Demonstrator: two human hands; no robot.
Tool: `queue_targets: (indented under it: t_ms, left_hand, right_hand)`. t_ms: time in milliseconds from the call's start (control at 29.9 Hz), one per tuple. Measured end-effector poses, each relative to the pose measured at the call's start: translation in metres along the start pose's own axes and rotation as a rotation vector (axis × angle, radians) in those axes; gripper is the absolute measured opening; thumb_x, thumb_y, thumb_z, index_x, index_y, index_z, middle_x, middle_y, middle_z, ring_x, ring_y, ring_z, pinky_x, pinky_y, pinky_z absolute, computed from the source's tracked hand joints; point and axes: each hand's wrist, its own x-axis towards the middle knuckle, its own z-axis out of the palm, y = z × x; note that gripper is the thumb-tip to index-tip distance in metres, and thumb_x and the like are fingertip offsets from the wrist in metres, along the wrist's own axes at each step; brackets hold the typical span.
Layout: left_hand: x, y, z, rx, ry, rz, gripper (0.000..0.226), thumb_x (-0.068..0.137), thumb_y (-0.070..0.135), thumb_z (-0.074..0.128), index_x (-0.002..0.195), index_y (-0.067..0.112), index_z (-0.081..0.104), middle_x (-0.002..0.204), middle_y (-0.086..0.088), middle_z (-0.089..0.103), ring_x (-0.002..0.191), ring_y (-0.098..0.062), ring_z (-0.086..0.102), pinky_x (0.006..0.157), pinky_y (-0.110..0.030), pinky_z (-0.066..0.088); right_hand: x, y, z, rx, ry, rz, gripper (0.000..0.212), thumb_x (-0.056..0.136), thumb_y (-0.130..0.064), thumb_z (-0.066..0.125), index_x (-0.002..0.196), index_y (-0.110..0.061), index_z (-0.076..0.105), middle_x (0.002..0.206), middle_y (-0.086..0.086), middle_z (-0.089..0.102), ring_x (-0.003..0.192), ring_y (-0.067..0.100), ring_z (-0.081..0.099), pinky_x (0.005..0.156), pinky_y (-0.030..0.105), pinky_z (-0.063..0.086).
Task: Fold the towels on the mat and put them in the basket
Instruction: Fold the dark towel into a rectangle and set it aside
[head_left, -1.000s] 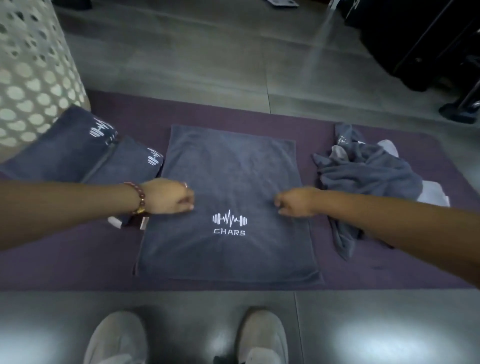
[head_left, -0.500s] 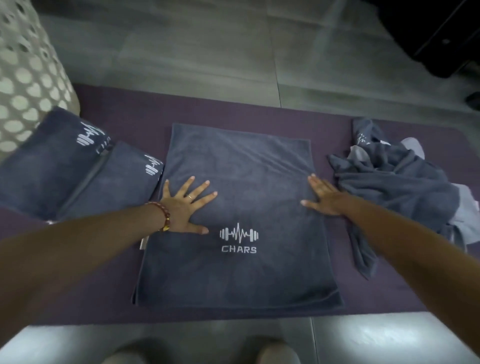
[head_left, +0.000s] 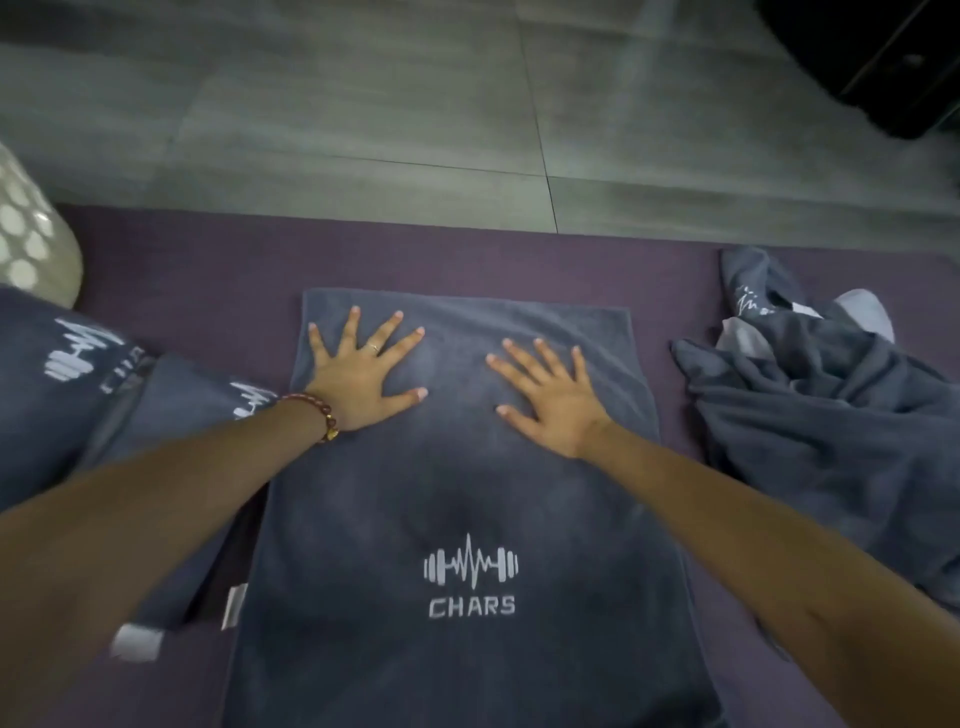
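Here, one spread towel (head_left: 467, 493) lies flat in the middle of the purple mat (head_left: 208, 260), its long side running away from the person, with a white dumbbell logo (head_left: 470, 569) and the word CHARS near its close end. Two folded towels (head_left: 47, 384) of the same dark grey lie side by side at the left, the nearer one just beside the spread towel's left edge. A crumpled heap of towels (head_left: 831, 415) sits at the right, apart from the spread one; how many are in it cannot be told. One pale perforated basket (head_left: 31, 249) shows at the left edge, behind the folded pair. The mat lies on a floor (head_left: 363, 104) of large grey tiles, and a dark object (head_left: 883, 62) fills the upper right corner. Both arms reach forward. The left hand (head_left: 358, 374), with a beaded bracelet (head_left: 317, 410) and a ring (head_left: 374, 347), and the right hand (head_left: 550, 400) press palm down on the far half of the spread towel, fingers straight and fanned wide, gripping nothing.
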Motion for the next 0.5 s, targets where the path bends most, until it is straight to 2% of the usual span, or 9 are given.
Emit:
queue_targets:
  t_ms: [100,167,268,301,368,435,502]
  left_hand:
    - [0.029,-0.016,-0.006,0.001,0.069,-0.069,0.089,0.067,0.087,0.006,0.146,0.048,-0.008,0.158,0.015,-0.007,0.144,-0.035,-0.013,0.102,-0.074,-0.005]
    - [0.043,-0.022,-0.010,-0.006,0.092,-0.101,0.079,0.079,0.082,0.017,0.146,0.047,-0.005,0.158,0.016,-0.003,0.145,-0.033,-0.009,0.101,-0.075,-0.004]
    - [0.052,-0.024,-0.012,-0.003,0.123,-0.135,0.072,0.085,0.073,0.019,0.147,0.046,-0.003,0.158,0.018,-0.002,0.146,-0.030,-0.008,0.101,-0.074,-0.005]
    - [0.052,-0.023,-0.011,0.010,0.138,-0.140,0.071,0.086,0.072,0.018,0.148,0.045,-0.003,0.158,0.016,-0.002,0.146,-0.030,-0.008,0.101,-0.074,-0.007]
    - [0.052,-0.024,-0.006,0.027,0.188,-0.140,0.069,0.089,0.068,0.018,0.150,0.040,-0.001,0.159,0.013,-0.001,0.146,-0.029,-0.007,0.101,-0.072,-0.011]
    - [0.050,-0.025,-0.004,0.037,0.223,-0.137,0.067,0.092,0.063,0.019,0.151,0.036,0.002,0.159,0.010,0.001,0.146,-0.027,-0.005,0.102,-0.071,-0.011]
    - [0.051,-0.024,-0.004,0.029,0.228,-0.140,0.064,0.094,0.059,0.019,0.151,0.035,0.003,0.160,0.009,0.003,0.147,-0.024,-0.003,0.103,-0.070,-0.010]
  right_hand:
    - [0.019,0.051,-0.012,0.077,-0.025,0.331,0.064,0.091,-0.067,0.020,0.146,-0.048,-0.005,0.157,-0.018,-0.012,0.146,0.020,-0.011,0.108,0.063,-0.012]
    - [0.027,0.074,-0.019,0.085,-0.053,0.510,0.063,0.092,-0.067,0.020,0.147,-0.047,-0.004,0.157,-0.016,-0.012,0.146,0.020,-0.009,0.106,0.064,-0.014]
    - [0.041,0.078,-0.024,0.174,-0.034,0.642,0.059,0.096,-0.060,0.017,0.150,-0.039,0.005,0.159,-0.011,-0.004,0.147,0.022,-0.005,0.107,0.061,-0.015]
    - [0.043,0.075,-0.025,0.237,0.044,0.630,0.055,0.099,-0.052,0.019,0.150,-0.033,0.016,0.160,-0.007,0.004,0.147,0.022,0.001,0.110,0.057,-0.013]
    - [0.042,0.071,-0.027,0.351,0.287,0.593,0.041,0.102,-0.032,0.029,0.141,-0.021,0.039,0.152,0.003,0.029,0.141,0.025,0.023,0.114,0.048,0.007]
    - [0.037,0.073,-0.026,0.388,0.429,0.703,0.035,0.100,-0.022,0.040,0.132,-0.009,0.045,0.140,0.014,0.040,0.128,0.033,0.037,0.105,0.042,0.027]
    - [0.031,0.078,-0.021,0.400,0.441,0.889,0.039,0.097,-0.024,0.048,0.129,-0.002,0.047,0.134,0.021,0.040,0.125,0.038,0.037,0.103,0.042,0.029]
